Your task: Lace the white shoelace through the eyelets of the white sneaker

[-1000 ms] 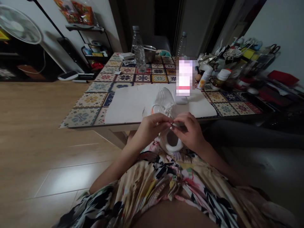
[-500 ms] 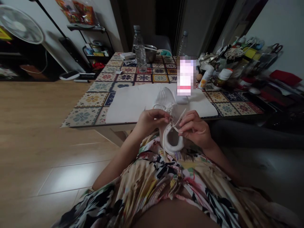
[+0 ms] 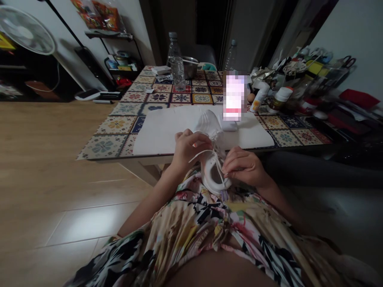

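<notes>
A white sneaker (image 3: 207,121) lies with its toe on the table and its open heel end towards my lap. Its white shoelace (image 3: 200,154) is looped near the top eyelets, with one loose end sticking out to the left. On the left of the laces, my left hand (image 3: 191,149) pinches the shoelace with thumb and forefinger. Across the shoe opening, my right hand (image 3: 244,166) is closed on another stretch of lace at the collar's right edge. The fingertips partly hide the lace they hold.
A white sheet (image 3: 167,129) covers the front of the patterned table (image 3: 103,145). A lit, blurred phone (image 3: 233,97) stands just beyond the shoe. Behind are plastic bottles (image 3: 177,65) and a metal bowl (image 3: 190,68); jars and clutter (image 3: 283,97) fill the right side.
A lace end that pointed up between the hands now lies out to the left under my left hand. My right hand has moved slightly down and left, and my left fingers have lifted.
</notes>
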`<act>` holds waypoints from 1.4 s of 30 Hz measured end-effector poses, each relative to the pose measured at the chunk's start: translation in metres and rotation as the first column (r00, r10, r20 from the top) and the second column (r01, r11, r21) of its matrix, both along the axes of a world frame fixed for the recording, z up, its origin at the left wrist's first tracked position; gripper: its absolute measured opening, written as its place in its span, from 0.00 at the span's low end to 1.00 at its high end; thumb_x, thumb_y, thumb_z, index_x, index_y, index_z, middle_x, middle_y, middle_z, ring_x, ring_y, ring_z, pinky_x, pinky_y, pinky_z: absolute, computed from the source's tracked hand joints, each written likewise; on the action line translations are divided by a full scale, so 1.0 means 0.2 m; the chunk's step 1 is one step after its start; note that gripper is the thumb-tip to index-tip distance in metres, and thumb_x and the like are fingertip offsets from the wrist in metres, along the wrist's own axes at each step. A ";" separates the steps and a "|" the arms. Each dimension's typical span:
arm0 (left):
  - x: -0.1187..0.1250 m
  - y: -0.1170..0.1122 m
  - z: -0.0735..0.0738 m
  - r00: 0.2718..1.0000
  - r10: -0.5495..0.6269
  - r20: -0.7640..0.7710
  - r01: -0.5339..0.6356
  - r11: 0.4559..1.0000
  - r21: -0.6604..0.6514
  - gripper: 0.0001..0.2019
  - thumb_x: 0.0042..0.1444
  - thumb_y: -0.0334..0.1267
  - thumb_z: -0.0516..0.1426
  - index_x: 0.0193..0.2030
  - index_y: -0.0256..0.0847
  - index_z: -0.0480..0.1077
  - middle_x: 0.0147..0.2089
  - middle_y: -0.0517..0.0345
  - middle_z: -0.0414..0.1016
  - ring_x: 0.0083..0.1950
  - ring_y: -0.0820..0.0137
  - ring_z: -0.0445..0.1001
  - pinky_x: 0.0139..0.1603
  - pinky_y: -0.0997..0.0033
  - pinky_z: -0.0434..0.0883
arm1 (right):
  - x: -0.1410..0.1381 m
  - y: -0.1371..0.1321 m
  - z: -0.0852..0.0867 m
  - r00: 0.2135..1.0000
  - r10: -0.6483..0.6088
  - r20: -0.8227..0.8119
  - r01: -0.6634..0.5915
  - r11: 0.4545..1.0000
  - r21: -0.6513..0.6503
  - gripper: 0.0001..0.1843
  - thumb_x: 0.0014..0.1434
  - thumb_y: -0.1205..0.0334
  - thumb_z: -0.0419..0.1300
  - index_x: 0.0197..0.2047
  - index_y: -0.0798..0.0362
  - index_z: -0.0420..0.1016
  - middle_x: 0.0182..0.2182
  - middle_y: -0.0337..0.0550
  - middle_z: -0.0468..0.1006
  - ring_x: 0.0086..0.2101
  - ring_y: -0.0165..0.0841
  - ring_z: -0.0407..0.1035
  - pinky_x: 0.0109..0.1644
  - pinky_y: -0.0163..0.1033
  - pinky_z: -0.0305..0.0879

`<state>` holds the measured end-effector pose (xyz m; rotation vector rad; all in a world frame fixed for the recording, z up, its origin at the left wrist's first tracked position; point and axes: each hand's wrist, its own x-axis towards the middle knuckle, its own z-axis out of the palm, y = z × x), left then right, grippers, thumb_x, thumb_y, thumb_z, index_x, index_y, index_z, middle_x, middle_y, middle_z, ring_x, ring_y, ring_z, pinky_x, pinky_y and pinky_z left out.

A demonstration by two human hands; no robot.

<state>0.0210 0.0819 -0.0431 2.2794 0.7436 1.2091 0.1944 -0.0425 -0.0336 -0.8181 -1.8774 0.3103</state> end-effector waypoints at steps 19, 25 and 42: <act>-0.11 -0.01 0.00 0.973 -0.229 -0.030 0.229 0.973 0.019 0.05 0.60 0.38 0.61 0.36 0.42 0.78 0.35 0.55 0.77 0.40 0.66 0.72 0.47 0.63 0.67 | -0.07 0.07 0.04 0.896 -0.385 0.221 0.398 0.917 -0.015 0.03 0.60 0.63 0.63 0.35 0.52 0.74 0.33 0.44 0.77 0.37 0.37 0.71 0.43 0.42 0.66; -0.11 -0.05 0.00 0.917 -0.399 0.015 0.400 0.916 -0.039 0.08 0.55 0.43 0.65 0.34 0.40 0.78 0.35 0.55 0.76 0.39 0.66 0.73 0.48 0.62 0.68 | -0.11 0.07 0.08 0.850 -0.422 0.314 0.418 0.904 0.084 0.08 0.60 0.70 0.57 0.29 0.51 0.71 0.28 0.41 0.74 0.33 0.36 0.69 0.42 0.42 0.63; -0.10 -0.12 0.01 0.925 -0.377 0.046 0.378 0.925 -0.037 0.05 0.54 0.37 0.65 0.37 0.40 0.78 0.39 0.54 0.78 0.42 0.66 0.75 0.51 0.60 0.69 | -0.14 -0.13 0.18 0.787 -0.271 -0.554 0.407 0.903 0.136 0.07 0.64 0.55 0.61 0.34 0.45 0.74 0.27 0.36 0.70 0.22 0.29 0.67 0.23 0.38 0.66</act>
